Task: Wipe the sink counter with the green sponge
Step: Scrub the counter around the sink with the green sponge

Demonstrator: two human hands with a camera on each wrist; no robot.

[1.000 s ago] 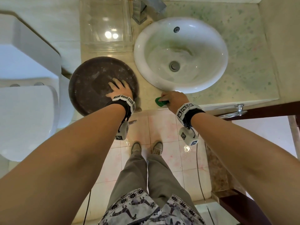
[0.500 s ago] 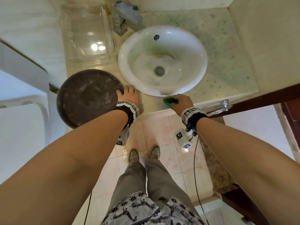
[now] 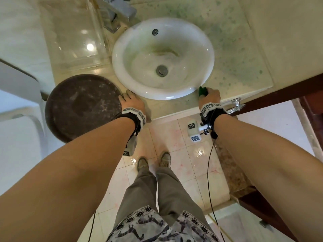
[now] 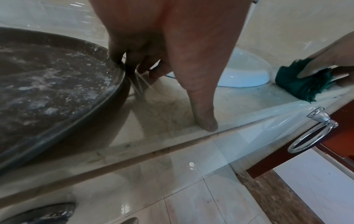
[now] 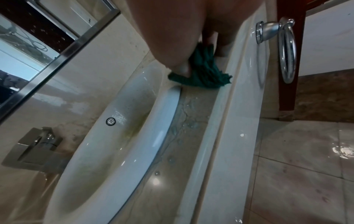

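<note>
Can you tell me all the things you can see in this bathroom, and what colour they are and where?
green sponge: one, dark green, on the counter's front strip, right of the basin
sink counter: one, beige with green specks
basin: one, white, middle of the counter
faucet: one, silver, behind the basin
round tray: one, dark brown, left of the basin
clear box: one, see-through, behind the tray
towel ring: one, silver, on the counter's front
left hand: resting between tray and basin
right hand: gripping the sponge

Glossy white ceramic basin [image 3: 162, 58] set in a polished, speckled stone surface [image 3: 236, 55]; fibrous, frayed green sponge [image 5: 203, 74]; shiny chrome towel ring [image 5: 286, 50]; matt, dusty dark lid [image 3: 82, 105].
</note>
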